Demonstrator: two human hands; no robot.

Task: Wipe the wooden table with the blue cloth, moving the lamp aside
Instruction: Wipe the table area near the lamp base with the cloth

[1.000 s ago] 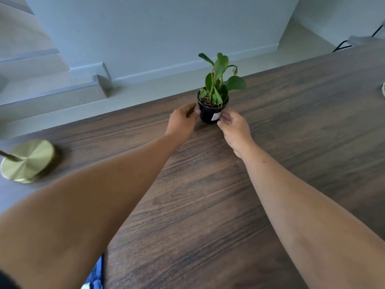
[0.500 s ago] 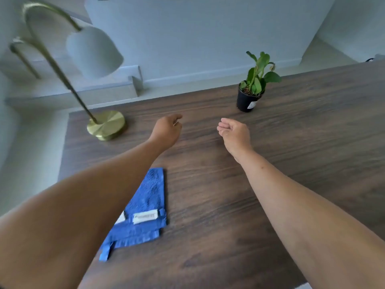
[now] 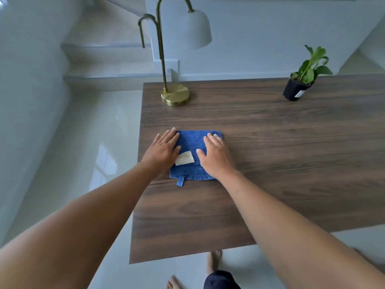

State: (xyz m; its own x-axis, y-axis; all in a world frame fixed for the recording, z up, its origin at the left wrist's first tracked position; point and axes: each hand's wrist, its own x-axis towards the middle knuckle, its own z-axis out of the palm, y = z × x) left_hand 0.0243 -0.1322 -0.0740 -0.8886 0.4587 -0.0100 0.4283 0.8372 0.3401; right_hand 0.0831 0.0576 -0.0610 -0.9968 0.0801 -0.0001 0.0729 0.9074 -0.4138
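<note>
Both hands lie flat, palms down and fingers extended, on the folded blue cloth [image 3: 192, 152], which rests on the wooden counter [image 3: 270, 155] close to its left edge. The left hand [image 3: 161, 150] presses the cloth's left margin, its outer fingers spilling onto bare wood; the right hand [image 3: 216, 156] covers the cloth's right portion, fingertips reaching the far right corner. Neither grip is closed around anything: each is fully spread and only bears down on the fabric. Between the two hands a pale sewn label [image 3: 184, 158] shows, and a small blue hanging loop [image 3: 180, 181] protrudes from the near hem, just below the left hand's wrist. Beyond the left hand, well apart, the brass lamp [image 3: 175, 94] stands upright at the counter's far left corner, its white shade [image 3: 196, 30] overhanging. Far beyond and to the right of the right hand stands a potted plant [image 3: 296, 90] in a black pot.
</note>
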